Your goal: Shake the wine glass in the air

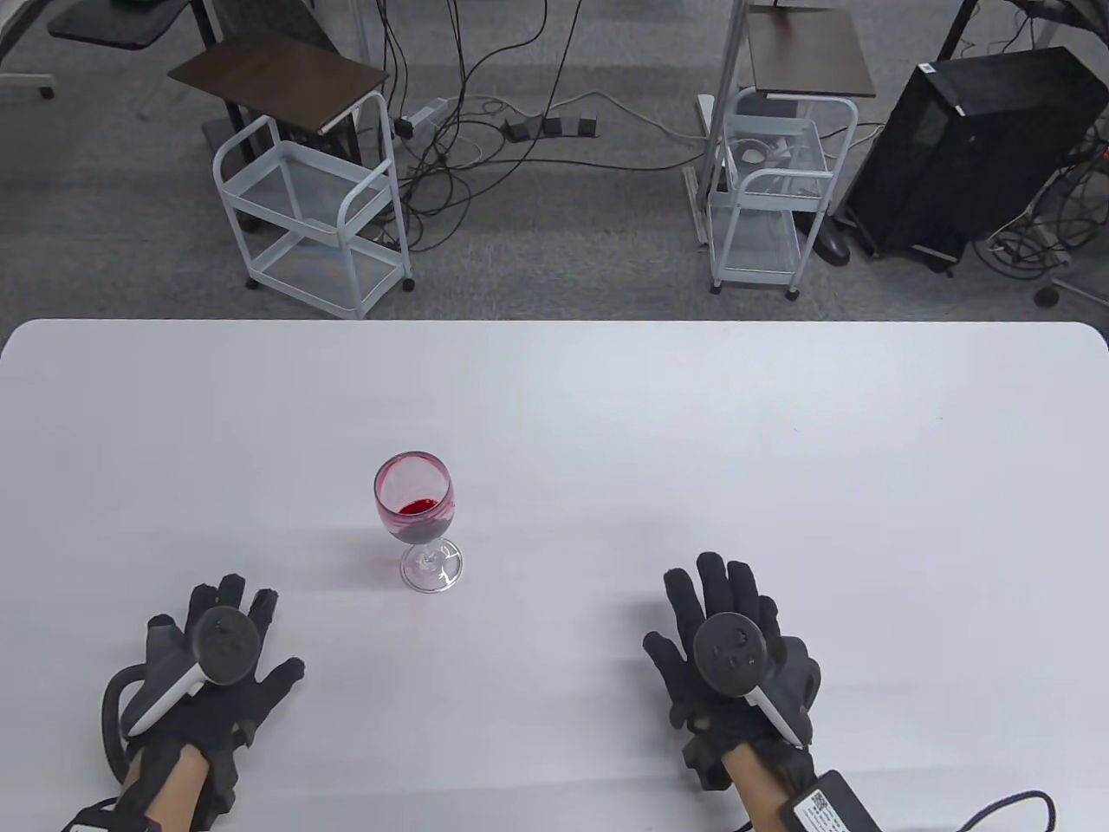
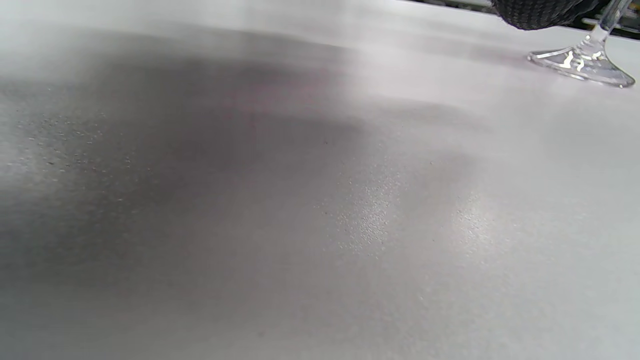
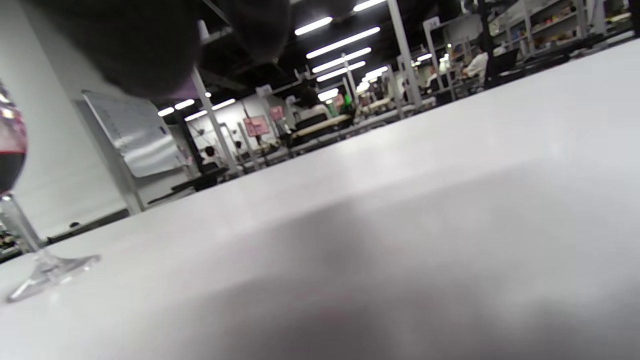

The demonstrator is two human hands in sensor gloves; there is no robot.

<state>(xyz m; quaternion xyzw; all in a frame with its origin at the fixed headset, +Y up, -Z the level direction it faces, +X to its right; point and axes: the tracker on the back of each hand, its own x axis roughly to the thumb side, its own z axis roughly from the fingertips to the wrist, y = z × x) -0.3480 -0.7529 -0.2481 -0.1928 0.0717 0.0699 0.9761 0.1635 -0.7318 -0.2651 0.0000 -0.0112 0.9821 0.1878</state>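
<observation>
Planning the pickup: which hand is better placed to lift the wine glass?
Probably the left hand: it rests flat nearer the wine glass, which stands upright left of centre; the right hand lies farther away.

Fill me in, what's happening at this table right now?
Nothing is being handled yet. A clear stemmed wine glass with a little red liquid stands upright on the white table, left of centre. The left hand and right hand, both in black sensor gloves, lie flat on the table near the front edge with fingers spread, apart from the glass. The left hand is the nearer one. The glass has not been lifted or shaken.
</observation>
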